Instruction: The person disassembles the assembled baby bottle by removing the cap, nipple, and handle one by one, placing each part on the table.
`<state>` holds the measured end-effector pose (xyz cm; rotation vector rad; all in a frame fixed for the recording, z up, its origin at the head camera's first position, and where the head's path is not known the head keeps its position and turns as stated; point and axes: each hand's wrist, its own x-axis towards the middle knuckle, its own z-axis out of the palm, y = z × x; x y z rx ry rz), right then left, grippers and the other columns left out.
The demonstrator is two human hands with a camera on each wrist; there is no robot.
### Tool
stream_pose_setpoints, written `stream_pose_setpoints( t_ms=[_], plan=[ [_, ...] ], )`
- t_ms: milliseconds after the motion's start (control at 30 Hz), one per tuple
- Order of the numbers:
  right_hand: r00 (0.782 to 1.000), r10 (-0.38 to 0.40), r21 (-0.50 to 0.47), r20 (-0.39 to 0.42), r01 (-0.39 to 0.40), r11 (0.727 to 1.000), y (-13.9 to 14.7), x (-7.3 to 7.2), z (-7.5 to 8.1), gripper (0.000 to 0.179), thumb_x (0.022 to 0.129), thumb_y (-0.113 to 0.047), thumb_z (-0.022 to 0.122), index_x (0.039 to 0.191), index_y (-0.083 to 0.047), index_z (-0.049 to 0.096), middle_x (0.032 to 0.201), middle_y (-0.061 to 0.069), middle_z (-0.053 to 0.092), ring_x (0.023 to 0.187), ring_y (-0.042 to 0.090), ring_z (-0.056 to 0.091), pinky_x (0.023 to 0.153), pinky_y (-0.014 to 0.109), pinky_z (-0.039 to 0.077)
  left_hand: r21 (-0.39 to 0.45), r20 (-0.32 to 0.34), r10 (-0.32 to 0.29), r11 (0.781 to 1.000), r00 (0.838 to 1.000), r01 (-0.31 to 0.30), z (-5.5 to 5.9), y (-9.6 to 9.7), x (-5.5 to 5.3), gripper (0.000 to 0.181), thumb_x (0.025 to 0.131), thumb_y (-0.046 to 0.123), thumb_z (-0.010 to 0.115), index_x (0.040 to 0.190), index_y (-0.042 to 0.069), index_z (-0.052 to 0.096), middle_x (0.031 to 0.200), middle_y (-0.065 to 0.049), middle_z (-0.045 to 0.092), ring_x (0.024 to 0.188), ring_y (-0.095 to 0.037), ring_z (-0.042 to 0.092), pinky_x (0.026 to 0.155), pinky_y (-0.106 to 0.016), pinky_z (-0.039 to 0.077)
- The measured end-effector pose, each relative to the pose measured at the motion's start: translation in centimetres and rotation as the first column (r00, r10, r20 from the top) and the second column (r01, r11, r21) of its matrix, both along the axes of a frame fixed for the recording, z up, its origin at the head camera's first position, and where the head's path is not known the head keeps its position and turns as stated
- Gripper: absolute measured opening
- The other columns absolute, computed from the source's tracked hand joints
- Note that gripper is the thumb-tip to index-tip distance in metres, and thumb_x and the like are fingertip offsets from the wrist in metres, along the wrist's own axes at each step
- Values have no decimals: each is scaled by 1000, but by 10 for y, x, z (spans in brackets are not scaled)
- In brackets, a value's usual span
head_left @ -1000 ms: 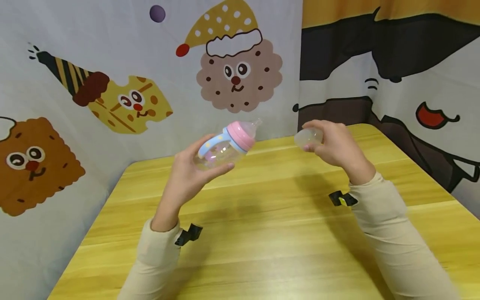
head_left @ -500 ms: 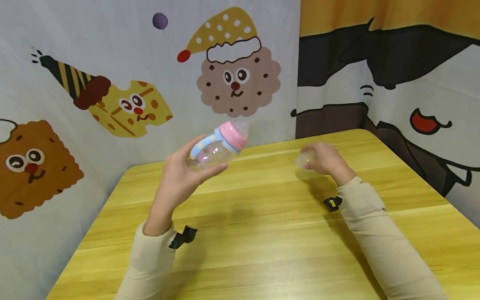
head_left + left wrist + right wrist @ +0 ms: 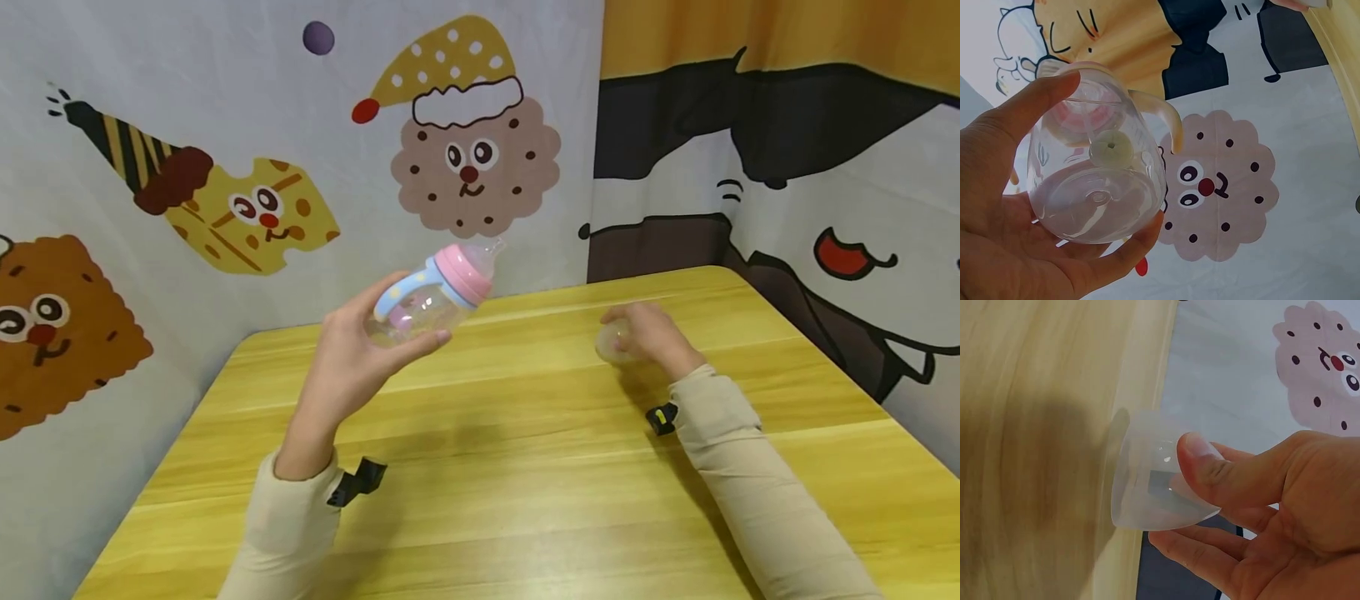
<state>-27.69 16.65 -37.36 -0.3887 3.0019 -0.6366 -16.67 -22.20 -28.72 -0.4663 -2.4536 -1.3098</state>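
My left hand (image 3: 348,354) grips a clear baby bottle (image 3: 427,310) round its body, above the left part of the table. The bottle is tilted, its pink collar (image 3: 463,273) and clear teat pointing up and to the right, and it has a light blue handle (image 3: 408,292). In the left wrist view, the bottle's transparent base (image 3: 1097,203) faces the camera, with a small pale round piece (image 3: 1111,150) showing inside. My right hand (image 3: 651,335) pinches a translucent bottle cap (image 3: 1147,481) between thumb and fingers, its rim close to the tabletop at the right.
The wood-patterned table (image 3: 510,500) reaches back to a wall hung with a cartoon-print cloth (image 3: 247,67). Another printed curtain (image 3: 795,133) hangs at the right. A black wrist mount (image 3: 360,482) sits on the left sleeve, another mount (image 3: 662,418) on the right.
My right hand has moved down toward the table with the cap. The left hand still holds the bottle, slightly further left and lower in the view.
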Motion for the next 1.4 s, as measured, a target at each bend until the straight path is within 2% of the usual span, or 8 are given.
stream_pose_setpoints(
  t_ms=[400,600,733,867,1000,1100,1267,1400],
  plan=[
    [1000,-8,15,-26,8,1000,-1,-8,6,47,94,1,71,140,4,64,138,36,61,121,53,59,98,59,50,-7,-25,8,1000,1000,-8,8,-2,2,69,83,38,94,145,29,65,121,-2,73,102,-20,69,82,-34,61],
    [1000,25,55,-10,-25,998,-3,-10,3,53,89,6,62,142,10,59,137,37,61,119,54,59,97,58,51,-18,-11,25,1000,1000,-25,7,-4,4,71,82,39,94,146,30,64,123,-3,71,103,-23,68,81,-37,61],
    [999,37,68,35,-40,997,-6,-11,1,59,89,5,58,148,13,51,145,39,54,131,58,52,106,62,47,-22,0,36,999,999,-36,5,-6,6,72,82,40,94,146,30,64,123,-3,71,102,-23,68,80,-37,61],
    [995,7,52,99,-12,999,-7,-9,1,68,95,-2,61,155,16,36,155,43,37,142,61,39,116,66,39,-30,14,48,998,999,-48,3,-7,7,72,81,40,94,146,31,65,121,-4,71,100,-23,67,77,-35,61],
    [993,-49,-16,109,51,999,-6,-2,8,82,101,-23,67,160,14,25,161,44,26,148,61,28,121,68,29,-30,24,39,999,999,-38,1,-5,7,72,81,40,94,146,30,64,121,-4,71,100,-24,66,77,-37,60],
    [992,-90,-102,89,99,990,-8,6,21,94,103,-42,66,165,9,17,165,41,21,151,59,24,122,68,26,-30,26,32,999,999,-31,1,-4,7,72,82,40,94,146,30,64,121,-4,71,100,-24,66,78,-39,60],
    [987,-144,-290,-70,118,950,-17,25,50,114,99,-57,69,170,-5,-5,169,37,12,140,56,46,117,68,36,-22,15,11,1000,1000,-11,2,0,6,72,81,40,94,145,30,64,121,-3,71,99,-23,67,78,-40,60],
    [964,-180,-456,-195,73,887,-30,44,74,115,98,-57,70,171,-19,-10,171,26,19,130,48,61,108,64,48,-19,-11,-22,1000,1000,21,1,4,6,71,80,40,95,144,32,65,123,-1,72,98,-22,67,77,-41,60]
  ],
)
